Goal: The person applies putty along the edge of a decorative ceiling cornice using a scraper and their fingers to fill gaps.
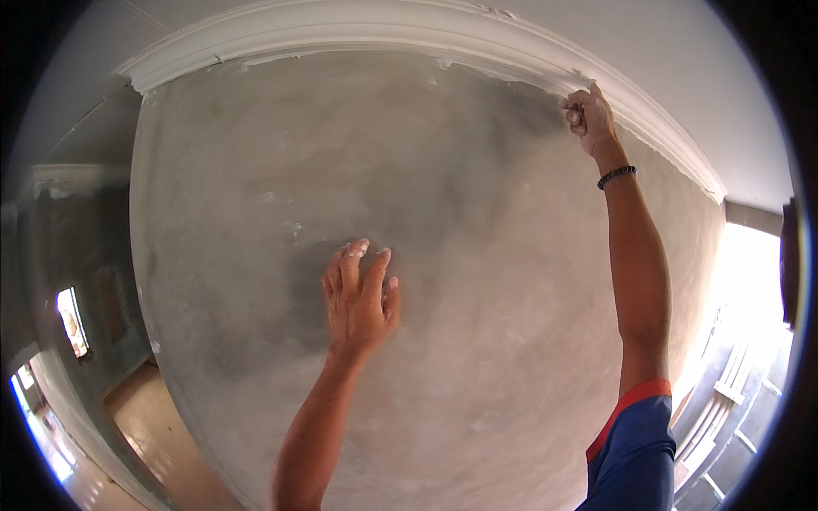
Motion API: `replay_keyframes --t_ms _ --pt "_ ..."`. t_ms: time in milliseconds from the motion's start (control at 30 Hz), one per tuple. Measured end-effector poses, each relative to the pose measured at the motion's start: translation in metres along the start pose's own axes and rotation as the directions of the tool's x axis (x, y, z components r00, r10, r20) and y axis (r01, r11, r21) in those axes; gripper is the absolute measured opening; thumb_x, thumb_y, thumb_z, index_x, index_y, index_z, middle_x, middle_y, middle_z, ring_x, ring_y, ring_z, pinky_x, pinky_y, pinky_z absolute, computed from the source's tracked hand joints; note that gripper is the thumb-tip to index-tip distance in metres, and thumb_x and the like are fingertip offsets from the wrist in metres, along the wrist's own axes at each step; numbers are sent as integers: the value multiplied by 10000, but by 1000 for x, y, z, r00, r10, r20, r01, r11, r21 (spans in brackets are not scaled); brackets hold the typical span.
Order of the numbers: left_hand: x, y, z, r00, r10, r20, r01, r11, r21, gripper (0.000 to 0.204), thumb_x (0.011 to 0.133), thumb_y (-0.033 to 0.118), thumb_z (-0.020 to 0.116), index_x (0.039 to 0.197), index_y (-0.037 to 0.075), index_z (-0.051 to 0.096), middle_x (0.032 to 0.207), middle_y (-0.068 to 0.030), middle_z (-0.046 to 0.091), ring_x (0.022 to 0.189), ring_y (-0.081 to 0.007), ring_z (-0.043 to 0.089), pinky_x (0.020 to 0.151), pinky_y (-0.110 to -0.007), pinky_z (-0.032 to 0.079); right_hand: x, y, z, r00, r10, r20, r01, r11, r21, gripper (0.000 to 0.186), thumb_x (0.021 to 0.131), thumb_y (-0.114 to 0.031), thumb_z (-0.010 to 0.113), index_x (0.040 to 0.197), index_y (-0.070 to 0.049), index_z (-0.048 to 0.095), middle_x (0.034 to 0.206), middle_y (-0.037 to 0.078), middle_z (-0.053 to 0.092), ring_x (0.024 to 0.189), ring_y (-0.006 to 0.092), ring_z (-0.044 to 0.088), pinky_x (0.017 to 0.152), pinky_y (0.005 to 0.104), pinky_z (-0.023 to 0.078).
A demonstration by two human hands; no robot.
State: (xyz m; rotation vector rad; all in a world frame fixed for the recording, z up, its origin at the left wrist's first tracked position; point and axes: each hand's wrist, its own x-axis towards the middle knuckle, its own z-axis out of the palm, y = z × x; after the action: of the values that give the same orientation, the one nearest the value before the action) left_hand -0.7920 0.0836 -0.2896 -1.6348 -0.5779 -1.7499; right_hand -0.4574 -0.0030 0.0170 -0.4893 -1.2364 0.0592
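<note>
My left hand [362, 298] is raised in front of the grey plastered wall [477, 341], its fingers apart and slightly bent, with white filler on the fingertips. Nothing shows in it. High at the right, my right hand [592, 122] reaches up to the white cornice [375, 21] along the top of the wall. One finger points up against the moulding's lower part, while the others curl into the palm. White paste coats these fingers; whether they hold anything is hidden. A dark beaded bracelet [617, 176] circles that wrist.
Rough white filler [443, 64] marks the joint below the cornice. The pale ceiling [707, 94] lies above. At the left, past the wall's edge, are a darker room with a small window [73, 322] and a tan floor [166, 426]. Bright daylight enters at the right.
</note>
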Motion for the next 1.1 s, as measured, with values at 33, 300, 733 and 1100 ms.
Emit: replay_keyframes --t_ms 33,300,733,1100 --pt "0 0 1 1000 -2 3 2 1000 1 383 823 151 629 1196 87 576 1297 -129 453 1224 -323 404 966 -485 339 -4 -2 2 999 -25 41 27 998 -53 556 869 -69 520 1407 -105 384 780 90 600 489 79 447 359 196 278" --pt "3 -2 -7 999 -18 40 18 1000 4 381 828 176 639 1195 106 569 1268 -129 460 1220 -334 412 956 -502 354 -13 -45 68 991 -118 64 118 993 3 322 869 -77 545 1187 -52 499 799 107 624 495 75 458 364 197 286" --pt "2 -2 -8 1000 -3 25 5 995 -95 368 846 169 624 1199 89 557 1272 -161 464 1220 -345 436 933 -497 383 -23 -55 239 985 -160 63 169 968 -188 159 867 -132 591 774 -24 520 682 139 610 493 138 529 391 249 380" --pt "-1 -13 -12 1000 6 -1 -7 987 -159 443 830 177 625 1245 67 514 1298 -186 452 1233 -360 424 947 -478 386 -9 -13 452 773 -590 233 624 642 -446 270 914 -281 570 782 -45 550 645 36 606 565 177 565 555 320 472"
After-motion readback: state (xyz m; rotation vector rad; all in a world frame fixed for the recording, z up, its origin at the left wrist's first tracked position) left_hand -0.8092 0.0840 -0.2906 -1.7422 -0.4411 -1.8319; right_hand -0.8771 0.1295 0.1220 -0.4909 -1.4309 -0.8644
